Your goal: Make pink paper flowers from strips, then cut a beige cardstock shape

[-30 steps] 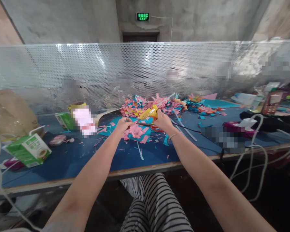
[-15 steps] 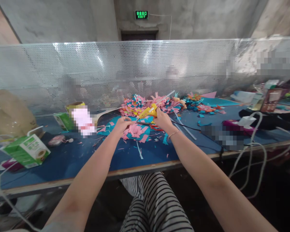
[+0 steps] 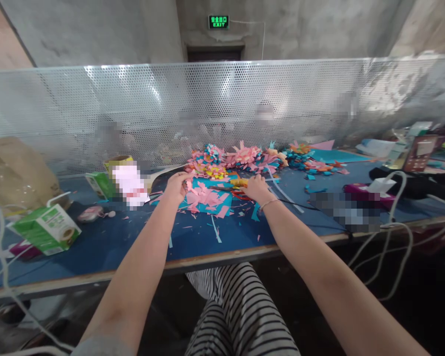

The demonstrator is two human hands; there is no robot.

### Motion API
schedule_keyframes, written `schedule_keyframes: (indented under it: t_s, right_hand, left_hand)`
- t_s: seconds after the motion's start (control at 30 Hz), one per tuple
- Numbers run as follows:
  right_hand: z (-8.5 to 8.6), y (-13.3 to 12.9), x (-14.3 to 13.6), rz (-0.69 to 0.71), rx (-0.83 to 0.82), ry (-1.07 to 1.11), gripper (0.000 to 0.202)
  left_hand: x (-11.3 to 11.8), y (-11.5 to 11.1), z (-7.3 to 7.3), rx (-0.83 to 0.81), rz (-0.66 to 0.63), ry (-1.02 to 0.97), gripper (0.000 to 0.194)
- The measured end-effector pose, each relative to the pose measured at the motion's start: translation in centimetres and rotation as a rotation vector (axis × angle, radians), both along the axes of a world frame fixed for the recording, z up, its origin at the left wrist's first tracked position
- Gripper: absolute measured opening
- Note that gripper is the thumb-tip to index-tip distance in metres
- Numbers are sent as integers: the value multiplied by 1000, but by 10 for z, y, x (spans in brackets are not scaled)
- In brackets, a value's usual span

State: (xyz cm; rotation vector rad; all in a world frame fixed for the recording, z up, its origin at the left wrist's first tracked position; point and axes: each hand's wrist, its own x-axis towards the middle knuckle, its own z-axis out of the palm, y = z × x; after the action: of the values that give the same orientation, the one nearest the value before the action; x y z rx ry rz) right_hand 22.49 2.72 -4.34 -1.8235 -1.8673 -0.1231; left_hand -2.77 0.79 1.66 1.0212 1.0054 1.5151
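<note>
My right hand (image 3: 257, 188) is closed at the handle end of a yellow hot glue gun (image 3: 239, 183), which is low over the table, partly hidden behind the fingers. My left hand (image 3: 178, 186) is pinched at the left edge of the paper pile, with a bit of pink paper (image 3: 189, 185) at its fingertips. Between the hands, loose pink paper pieces (image 3: 204, 197) lie on a blue sheet (image 3: 227, 203). A dark, thin tool (image 3: 222, 188), perhaps scissors, rests beside the glue gun. Just behind are pink, blue and yellow paper flowers (image 3: 215, 170).
More paper flowers (image 3: 300, 154) stretch along the back by a perforated metal screen (image 3: 152, 109). To the left stand a green-and-white carton (image 3: 50, 230), a lit phone (image 3: 129, 184) and a brown bag (image 3: 18, 170). At right are a tissue pack (image 3: 378, 190) and white cables (image 3: 408, 237).
My right hand has lowered the glue gun from above the pile towards the table and shifted slightly right. My left hand has moved left and slightly up, away from the pink pieces' middle.
</note>
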Motion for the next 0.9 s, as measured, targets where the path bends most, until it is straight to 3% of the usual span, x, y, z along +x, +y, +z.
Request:
schedule_keyframes:
  t_s: [0.07,0.13,0.23,0.37,0.57,0.67,0.8,0.9]
  right_hand:
    - [1,-1,-8,28,75,-20,41]
    - [3,-1,-20,286,121,-44,31]
    - [2,1,-40,687,43,-39,25]
    - [-6,2,-58,875,-11,-67,20]
    - [-6,1,-59,864,84,-40,17]
    - [-1,2,-54,785,154,146,20]
    - [5,5,-49,673,122,397,24]
    - [7,7,-47,567,238,462,19]
  left_hand:
    - [2,1,-2,8,5,24,28]
    - [4,1,-5,17,4,46,30]
    - [7,2,-8,15,4,73,32]
    - [9,1,-9,13,-12,120,34]
    - [10,0,-10,21,-14,139,34]
    - [11,-1,-11,22,-30,145,33]
    - [14,-1,-13,32,-53,160,33]
    - [15,1,-16,58,-75,149,34]
